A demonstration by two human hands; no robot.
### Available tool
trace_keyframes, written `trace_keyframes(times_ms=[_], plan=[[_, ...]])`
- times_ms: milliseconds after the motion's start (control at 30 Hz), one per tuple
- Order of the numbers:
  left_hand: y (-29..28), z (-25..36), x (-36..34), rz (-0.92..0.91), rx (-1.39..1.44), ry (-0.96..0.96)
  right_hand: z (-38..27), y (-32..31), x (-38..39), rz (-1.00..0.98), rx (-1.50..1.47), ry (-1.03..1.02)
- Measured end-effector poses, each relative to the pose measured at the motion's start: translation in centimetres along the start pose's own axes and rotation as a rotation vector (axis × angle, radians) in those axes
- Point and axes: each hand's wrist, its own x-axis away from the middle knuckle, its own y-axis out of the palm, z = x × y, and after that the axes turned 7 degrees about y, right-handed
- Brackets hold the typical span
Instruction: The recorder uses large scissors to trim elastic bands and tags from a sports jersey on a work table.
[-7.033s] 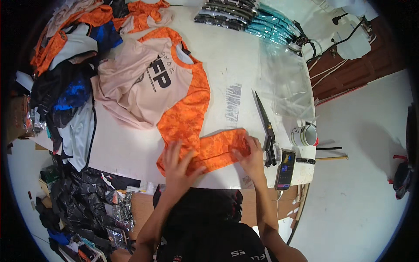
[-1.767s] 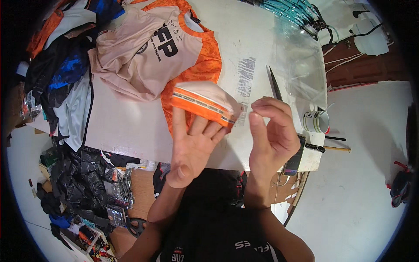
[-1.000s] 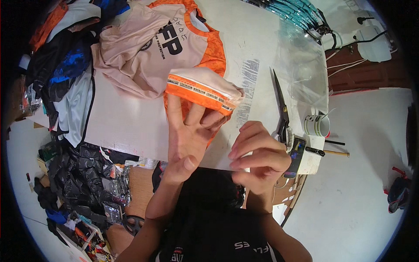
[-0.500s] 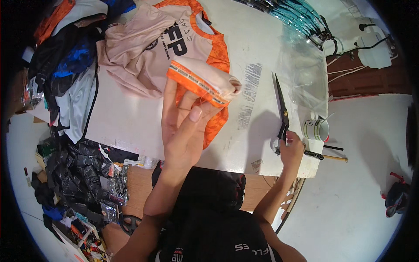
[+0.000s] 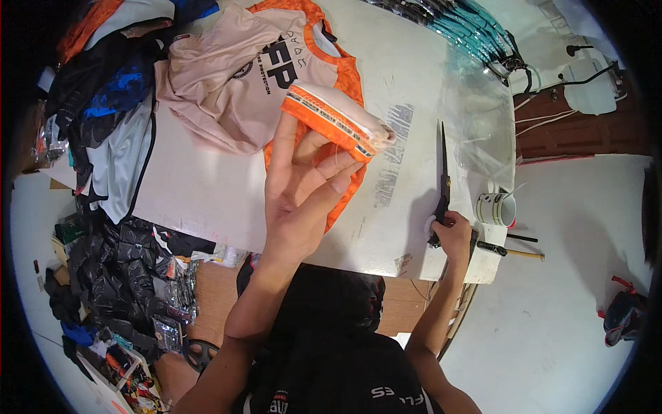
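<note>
My left hand (image 5: 303, 200) holds up the orange-and-pink sleeve cuff (image 5: 334, 124), its thumb near the lower edge and its other fingers partly behind the fabric; a loose thread hangs there. The pale pink shirt (image 5: 207, 103) with orange sleeves and collar lies on the table beyond. My right hand (image 5: 452, 231) is closed on the handle of the black scissors (image 5: 445, 179) at the table's right, blades pointing away from me.
The white table (image 5: 186, 200) bears mixed garments (image 5: 117, 96) at left, teal packaged goods (image 5: 455, 34) at back right, a mug (image 5: 495, 207), a phone (image 5: 471, 248) and sticks (image 5: 524, 255) at right. Black plastic bags (image 5: 124, 262) lie lower left.
My right hand has moved right from beside the cuff onto the scissors and now grips them. My left hand has raised the cuff slightly, its thumb moved up toward the fabric.
</note>
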Motion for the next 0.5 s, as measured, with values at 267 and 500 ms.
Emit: trace_keyframes(times_ms=[267, 500], plan=[[-0.8, 0.3, -0.3, 0.055, -0.179, 0.026, -2.8, 1.8, 5.7, -0.661, -1.460, 0.266], [-1.2, 0.4, -1.2, 0.076, -0.276, 0.098, -5.8, -1.1, 7.7, -0.294, -0.750, -0.399]])
